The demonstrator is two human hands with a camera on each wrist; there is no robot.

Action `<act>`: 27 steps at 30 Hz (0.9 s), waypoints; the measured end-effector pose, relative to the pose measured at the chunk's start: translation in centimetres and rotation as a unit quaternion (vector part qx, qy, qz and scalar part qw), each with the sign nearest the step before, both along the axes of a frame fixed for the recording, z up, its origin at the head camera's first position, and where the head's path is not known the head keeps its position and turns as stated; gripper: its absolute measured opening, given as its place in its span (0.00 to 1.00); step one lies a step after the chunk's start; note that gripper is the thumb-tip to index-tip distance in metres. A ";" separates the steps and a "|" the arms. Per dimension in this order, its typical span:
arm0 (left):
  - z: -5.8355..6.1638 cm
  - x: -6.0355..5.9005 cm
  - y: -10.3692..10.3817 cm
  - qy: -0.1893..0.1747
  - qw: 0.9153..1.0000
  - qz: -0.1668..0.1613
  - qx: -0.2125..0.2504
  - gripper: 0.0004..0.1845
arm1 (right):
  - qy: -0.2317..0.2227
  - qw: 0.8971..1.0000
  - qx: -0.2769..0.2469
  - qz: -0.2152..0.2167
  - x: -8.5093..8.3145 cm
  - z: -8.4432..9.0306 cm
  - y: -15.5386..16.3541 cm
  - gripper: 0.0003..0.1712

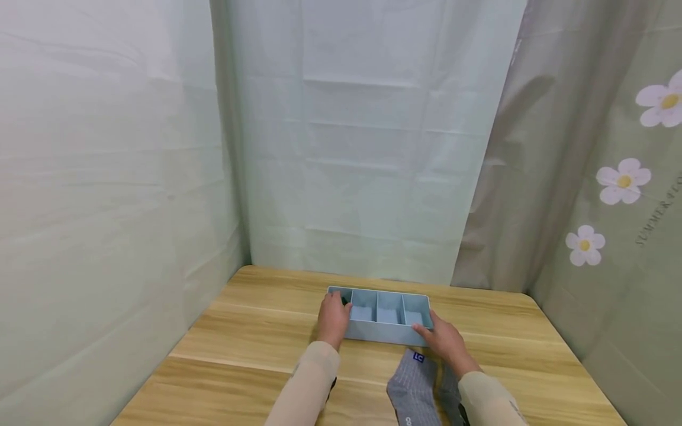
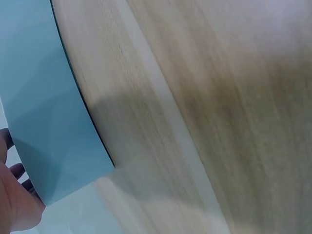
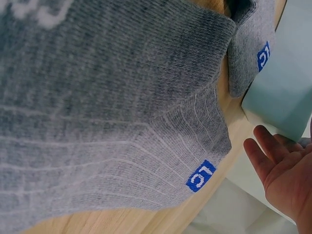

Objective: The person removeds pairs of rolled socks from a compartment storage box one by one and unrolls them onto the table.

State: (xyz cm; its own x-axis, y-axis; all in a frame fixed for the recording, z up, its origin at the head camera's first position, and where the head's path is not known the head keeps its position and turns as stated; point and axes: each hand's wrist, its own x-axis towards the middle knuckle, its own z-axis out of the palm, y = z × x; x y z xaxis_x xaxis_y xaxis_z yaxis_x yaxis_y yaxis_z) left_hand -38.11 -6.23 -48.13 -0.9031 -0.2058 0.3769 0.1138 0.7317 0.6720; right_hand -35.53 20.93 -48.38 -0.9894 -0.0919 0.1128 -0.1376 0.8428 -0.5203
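A pale blue organizer box (image 1: 386,332) with a row of compartments lies across the table. My left hand (image 1: 334,319) grips its left end, thumb at the front rim. Beside that thumb, a small dark thing (image 1: 344,301) shows in the leftmost compartment. In the left wrist view, fingers of the left hand (image 2: 17,197) reach around the box wall (image 2: 58,117). My right hand (image 1: 444,340) holds the front right corner, thumb over the front rim; its fingers (image 3: 265,146) lie at the box's end. Nearer me is a grey ribbed sock (image 1: 415,387) with a blue LC label.
A second grey sock (image 1: 451,393) lies partly under the right forearm. The wooden table (image 1: 256,337) has rounded far corners. Pale curtains (image 1: 362,177) hang close behind it and on both sides, the right one printed with white flowers (image 1: 623,181).
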 end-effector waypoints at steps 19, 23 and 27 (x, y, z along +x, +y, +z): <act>0.3 -0.3 0.6 -0.010 0.999 0.025 -0.044 0.08 | 0.011 1.000 0.009 -0.001 0.2 0.3 0.4 0.45; 0.7 0.0 0.5 0.000 0.998 0.021 -0.057 0.10 | 0.009 1.000 0.003 0.000 0.0 0.2 0.4 0.46; 0.6 -0.1 0.0 -0.014 0.997 0.020 -0.078 0.07 | -0.006 1.000 -0.009 -0.001 0.0 0.0 0.1 0.46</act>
State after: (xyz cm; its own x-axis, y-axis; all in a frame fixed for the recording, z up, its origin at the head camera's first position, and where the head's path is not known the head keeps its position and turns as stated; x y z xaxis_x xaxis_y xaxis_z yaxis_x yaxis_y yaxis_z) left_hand -38.18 -6.22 -47.48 -0.9058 -0.1822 0.3826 0.0660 0.8311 0.5522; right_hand -35.56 21.07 -48.33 -0.9909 -0.0876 0.1026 -0.1294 0.8335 -0.5371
